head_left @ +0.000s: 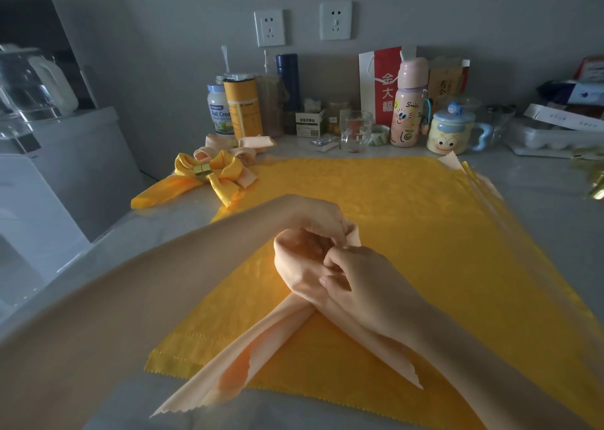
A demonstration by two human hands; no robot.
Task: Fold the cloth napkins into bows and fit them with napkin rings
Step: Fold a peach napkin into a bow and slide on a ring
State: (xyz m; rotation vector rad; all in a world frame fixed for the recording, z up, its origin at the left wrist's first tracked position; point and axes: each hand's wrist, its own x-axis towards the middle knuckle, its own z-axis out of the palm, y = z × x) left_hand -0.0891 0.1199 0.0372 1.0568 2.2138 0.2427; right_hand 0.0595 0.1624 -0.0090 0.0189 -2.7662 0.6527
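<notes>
A peach napkin [235, 361] lies folded into a strip on a stack of spread yellow napkins [408, 207], its two tails crossing and fanning toward me. My left hand [313, 217] pinches the upper loop of the peach napkin from above. My right hand [356, 272] grips the same napkin where the tails cross, fingers curled into the folds. A finished yellow bow [225, 168] with a gold napkin ring [202, 169] sits at the back left, with peach bows [242, 150] behind it. Gold rings [596, 184] lie blurred at the right edge.
Along the wall stand jars, a yellow canister [243, 105], a drinking glass [356, 132], a pink bottle [408, 102], a cartoon mug [447, 132] and a red-and-white bag [380, 83]. A kettle [29, 83] sits on an appliance at the left. An egg tray [536, 135] is at the right.
</notes>
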